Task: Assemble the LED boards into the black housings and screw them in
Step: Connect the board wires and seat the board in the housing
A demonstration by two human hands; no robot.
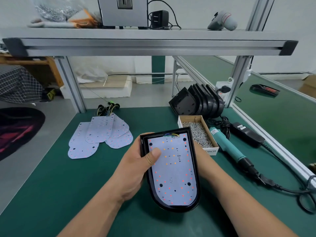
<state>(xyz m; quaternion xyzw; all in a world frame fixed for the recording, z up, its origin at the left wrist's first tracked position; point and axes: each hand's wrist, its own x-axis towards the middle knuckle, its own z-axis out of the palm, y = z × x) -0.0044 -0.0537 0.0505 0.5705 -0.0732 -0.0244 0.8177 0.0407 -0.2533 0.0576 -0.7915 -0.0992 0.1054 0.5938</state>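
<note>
left hand (pixel 136 166) grips the housing (pixel 177 208), thumb pinning the unscrewed board (pixel 174 168); right hand (pixel 202 156)'s grip is hidden, so the board could slip.

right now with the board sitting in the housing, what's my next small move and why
Probably free the right hand and take one of the screws from the box beside it: the LED board lies seated in the black housing, the left hand pins it by the thumb, and its holes look empty.
</note>
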